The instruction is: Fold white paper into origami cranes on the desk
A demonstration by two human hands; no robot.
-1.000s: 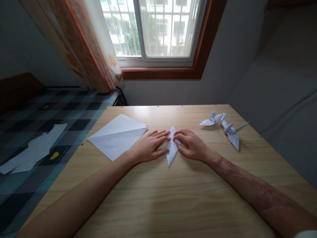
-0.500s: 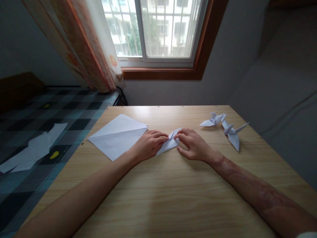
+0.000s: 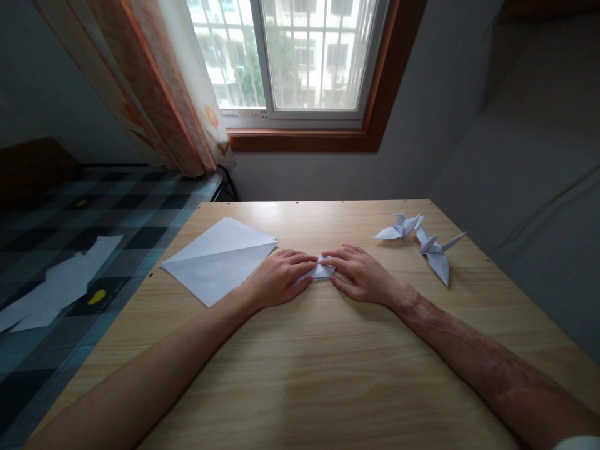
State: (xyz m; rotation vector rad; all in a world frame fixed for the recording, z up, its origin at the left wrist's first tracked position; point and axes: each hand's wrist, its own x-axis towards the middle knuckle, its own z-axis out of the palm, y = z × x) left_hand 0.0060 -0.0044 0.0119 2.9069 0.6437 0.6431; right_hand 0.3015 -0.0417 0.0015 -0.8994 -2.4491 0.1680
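Observation:
A small folded piece of white paper (image 3: 320,270) lies on the wooden table (image 3: 309,362), mostly covered by both hands. My left hand (image 3: 277,280) rests on its left part, fingers curled down and pressing it. My right hand (image 3: 360,274) holds its right part, fingertips meeting the left hand's over the fold. Only a small sliver of the paper shows between the fingers.
A folded white sheet (image 3: 218,259) lies left of my hands. Two finished paper cranes (image 3: 398,228) (image 3: 437,253) sit at the table's right back. A bed with a checked cover (image 3: 94,237) and white paper scraps (image 3: 51,290) stands to the left, a window (image 3: 290,56) behind.
The long diamond-shaped paper was turned sideways and folded shorter; it now lies almost hidden beneath my fingers. Both hands stayed at the table's middle.

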